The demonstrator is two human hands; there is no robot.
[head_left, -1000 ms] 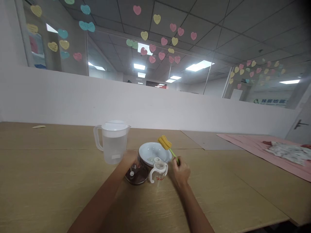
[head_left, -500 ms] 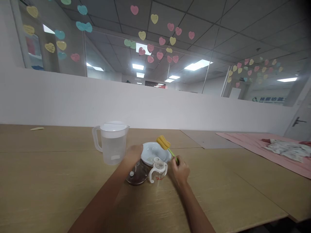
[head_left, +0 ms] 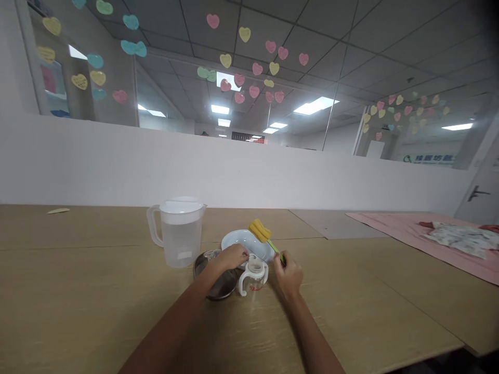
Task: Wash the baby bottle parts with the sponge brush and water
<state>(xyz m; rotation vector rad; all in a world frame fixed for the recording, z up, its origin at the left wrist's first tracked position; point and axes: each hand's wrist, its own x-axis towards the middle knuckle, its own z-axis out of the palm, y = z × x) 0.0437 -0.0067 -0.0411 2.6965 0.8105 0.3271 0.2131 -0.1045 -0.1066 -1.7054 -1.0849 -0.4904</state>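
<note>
We judge the work to be partway: the brush [head_left: 260,230] is taken up, and the bottle [head_left: 253,280] stands uncapped, but the sponge end is outside the bottle, and neither brush nor bottle has been put away. How much is left beyond that, and whether the sponge is wet, we cannot tell.

Taking the bottle as the clock's centre, with twelve pointing away from us, we find the right hand [head_left: 289,274] at three o'clock, its fingers closed around the brush's green handle. The left hand [head_left: 235,256] is at about eleven, by the near rim of the bowl [head_left: 234,237]; its fingers are curled in narrow, and we cannot tell whether they pinch anything. The bowl sits at twelve, the metal dish [head_left: 226,286] at nine under the left forearm, and the lidded jug [head_left: 181,241] at ten.

The bottle is upright on the table [head_left: 343,311], see-through and squat, with white handles curving down its sides and red lettering too small for us to read. The brush tilts toward eleven, its yellow sponge grooved and bulky, seen against the bowl's far side.
</note>
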